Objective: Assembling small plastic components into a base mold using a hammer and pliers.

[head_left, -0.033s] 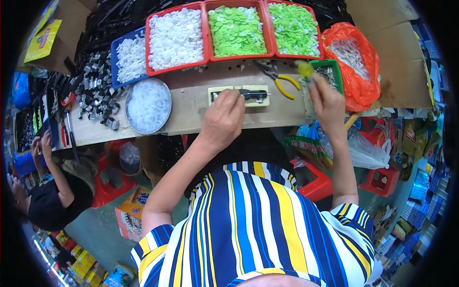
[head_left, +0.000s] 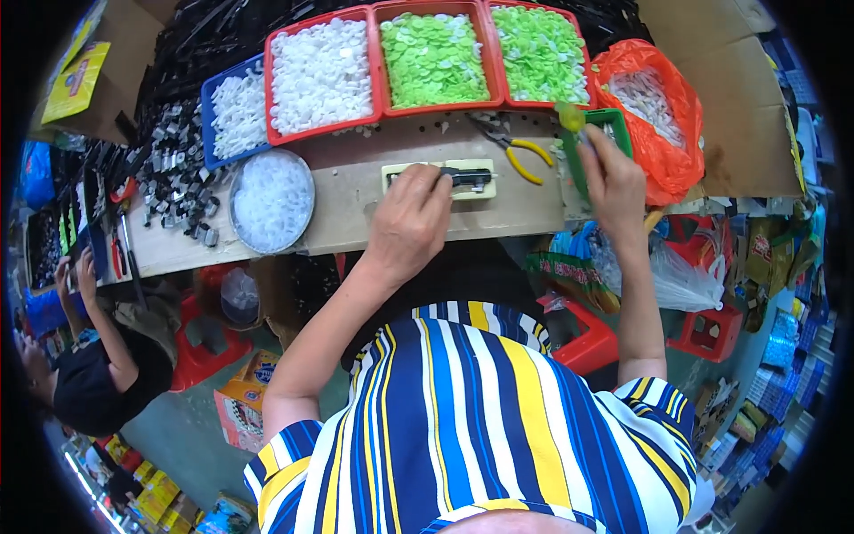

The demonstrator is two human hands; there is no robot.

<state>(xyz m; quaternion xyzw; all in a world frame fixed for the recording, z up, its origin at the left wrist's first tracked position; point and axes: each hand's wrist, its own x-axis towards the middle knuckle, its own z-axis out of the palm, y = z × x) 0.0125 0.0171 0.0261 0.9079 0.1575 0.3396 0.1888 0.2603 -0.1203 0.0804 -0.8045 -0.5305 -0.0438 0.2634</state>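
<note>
A cream rectangular block (head_left: 485,190) lies on the bench in front of me, with a slim black part (head_left: 468,175) set lengthwise in it. My left hand (head_left: 411,209) is closed over the block's left end, its fingertips pinching the black part. In my closed right hand (head_left: 614,182), raised at the right by a green bin (head_left: 616,122), is a tool with a rounded yellow-green end (head_left: 570,116) and a metal neck. My palm covers most of its handle. Pliers with yellow handles (head_left: 528,161) lie open between the block and the bin.
Along the back stand red trays of white pieces (head_left: 320,76) and green discs (head_left: 436,62), plus a blue tray (head_left: 238,111). A round dish (head_left: 271,200), loose black parts (head_left: 178,160) and an orange-red bag (head_left: 680,156) sit nearby. Another person (head_left: 102,374) works at far left.
My right hand and the yellow-green end of its tool have shifted slightly up and right relative to the bench. My left hand stays at the block. The whole view has moved a little.
</note>
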